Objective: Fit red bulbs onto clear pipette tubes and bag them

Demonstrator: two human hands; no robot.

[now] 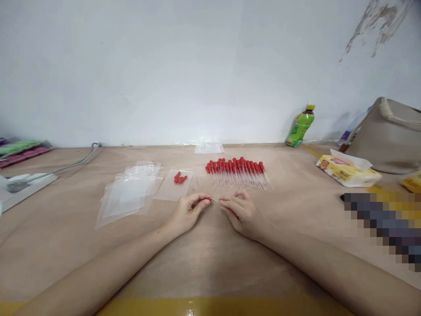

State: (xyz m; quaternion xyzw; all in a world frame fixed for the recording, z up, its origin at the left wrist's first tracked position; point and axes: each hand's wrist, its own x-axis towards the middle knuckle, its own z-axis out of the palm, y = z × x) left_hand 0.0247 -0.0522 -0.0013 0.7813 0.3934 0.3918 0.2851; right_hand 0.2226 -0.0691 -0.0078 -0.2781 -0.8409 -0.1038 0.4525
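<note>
My left hand [189,213] is closed on a red rubber bulb [206,199], only part of which shows between thumb and fingers. A thin clear tube [215,200] reaches from the bulb to my right hand [243,214], whose fingertips pinch its other end. Bulb and tube meet end to end; how deep the tube sits is hidden. Behind my hands lies a row of droppers [238,169], red bulbs toward the wall and clear tubes toward me. A few loose red bulbs [180,178] rest on a clear zip bag [171,192]. Several loose clear tubes [197,181] lie beside it.
A pile of clear zip bags [125,197] is at the left, with a grey cable [79,163] and white power strip [36,186] beyond. At the right are a green bottle [301,127], a yellow tissue pack [348,170] and a beige bag [391,136].
</note>
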